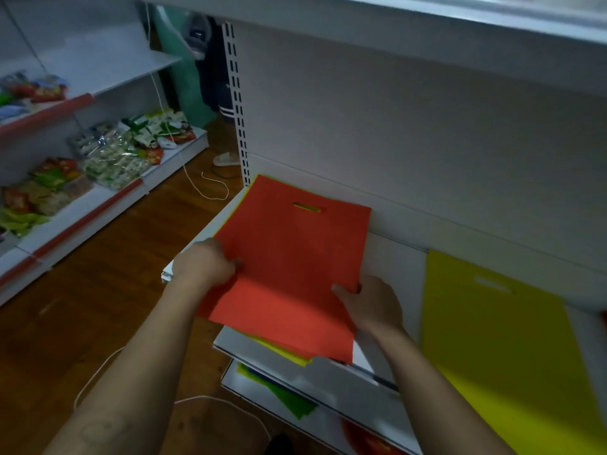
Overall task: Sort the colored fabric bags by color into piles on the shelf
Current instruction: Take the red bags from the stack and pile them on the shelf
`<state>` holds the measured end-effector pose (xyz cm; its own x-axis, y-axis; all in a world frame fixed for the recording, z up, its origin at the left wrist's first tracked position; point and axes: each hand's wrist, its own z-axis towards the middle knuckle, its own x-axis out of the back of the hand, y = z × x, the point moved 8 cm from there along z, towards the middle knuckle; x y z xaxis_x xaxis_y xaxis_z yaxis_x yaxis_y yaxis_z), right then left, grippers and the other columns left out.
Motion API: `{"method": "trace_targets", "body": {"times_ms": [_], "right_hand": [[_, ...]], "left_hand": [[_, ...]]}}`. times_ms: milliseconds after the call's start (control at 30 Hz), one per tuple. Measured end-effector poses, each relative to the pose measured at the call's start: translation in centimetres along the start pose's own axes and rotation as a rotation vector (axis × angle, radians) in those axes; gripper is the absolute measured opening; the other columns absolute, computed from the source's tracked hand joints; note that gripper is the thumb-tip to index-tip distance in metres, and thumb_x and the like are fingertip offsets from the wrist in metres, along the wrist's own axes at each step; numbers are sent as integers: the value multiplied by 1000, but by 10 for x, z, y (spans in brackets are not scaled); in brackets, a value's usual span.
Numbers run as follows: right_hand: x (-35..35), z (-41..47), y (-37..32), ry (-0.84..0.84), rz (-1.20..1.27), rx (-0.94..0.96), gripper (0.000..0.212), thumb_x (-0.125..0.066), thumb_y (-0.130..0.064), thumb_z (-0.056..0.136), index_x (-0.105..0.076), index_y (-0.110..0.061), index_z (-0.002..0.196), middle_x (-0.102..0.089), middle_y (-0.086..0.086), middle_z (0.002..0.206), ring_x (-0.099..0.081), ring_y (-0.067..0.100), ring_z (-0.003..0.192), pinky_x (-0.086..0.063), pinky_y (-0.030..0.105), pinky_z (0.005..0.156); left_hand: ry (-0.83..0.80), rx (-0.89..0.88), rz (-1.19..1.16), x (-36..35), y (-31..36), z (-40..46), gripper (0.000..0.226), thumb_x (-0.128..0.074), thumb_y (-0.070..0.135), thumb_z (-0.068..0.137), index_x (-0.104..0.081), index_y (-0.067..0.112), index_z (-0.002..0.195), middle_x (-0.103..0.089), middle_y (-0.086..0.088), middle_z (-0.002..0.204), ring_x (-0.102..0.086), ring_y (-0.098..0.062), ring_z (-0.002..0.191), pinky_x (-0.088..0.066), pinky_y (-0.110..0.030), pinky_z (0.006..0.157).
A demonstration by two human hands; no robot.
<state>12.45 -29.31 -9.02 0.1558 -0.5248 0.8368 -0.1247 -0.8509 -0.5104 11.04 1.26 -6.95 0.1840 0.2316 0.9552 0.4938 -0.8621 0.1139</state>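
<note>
Flat orange-red fabric bag with a cut-out handle slot (292, 257) lies on top of a mixed stack on the white metal shelf (394, 254), long axis running away from the person, handle end at the back wall. Left hand (205, 262) pinches its left edge; right hand (368, 302) grips its near right corner, so both hands are on it. Yellow fabric (289, 353) peeks out underneath. The flat yellow fabric bag (499, 323) lies well apart to the right, across bare shelf; nothing stands between. Green fabric (289, 399) sits on the lower shelf. Snack packets (111, 159) fill the rack far left.
</note>
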Motion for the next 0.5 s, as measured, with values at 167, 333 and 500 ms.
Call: {"method": "trace_targets", "body": {"times_ms": [167, 333, 500], "right_hand": [[23, -10, 6, 114, -149, 45, 34, -43, -46, 96, -58, -16, 103, -66, 10, 106, -60, 31, 102, -45, 35, 79], [64, -32, 30, 226, -309, 90, 35, -32, -41, 101, -54, -14, 106, -66, 12, 108, -61, 32, 101, -41, 37, 79], [120, -58, 99, 276, -339, 59, 38, -30, -41, 102, -55, -12, 103, -66, 13, 109, -61, 32, 102, -40, 37, 81]], "left_hand": [[-130, -159, 93, -9, 19, 9, 42, -53, 42, 92, -60, 8, 115, -63, -14, 111, -61, -29, 101, -47, -29, 75], [31, -306, 37, -8, 57, -32, 27, -59, 41, 87, -66, 18, 100, -65, -12, 111, -60, -31, 103, -46, -31, 78], [169, -409, -52, -5, 133, -105, 29, -61, 38, 87, -47, 24, 65, -66, -14, 94, -62, -34, 92, -46, -33, 70]]}}
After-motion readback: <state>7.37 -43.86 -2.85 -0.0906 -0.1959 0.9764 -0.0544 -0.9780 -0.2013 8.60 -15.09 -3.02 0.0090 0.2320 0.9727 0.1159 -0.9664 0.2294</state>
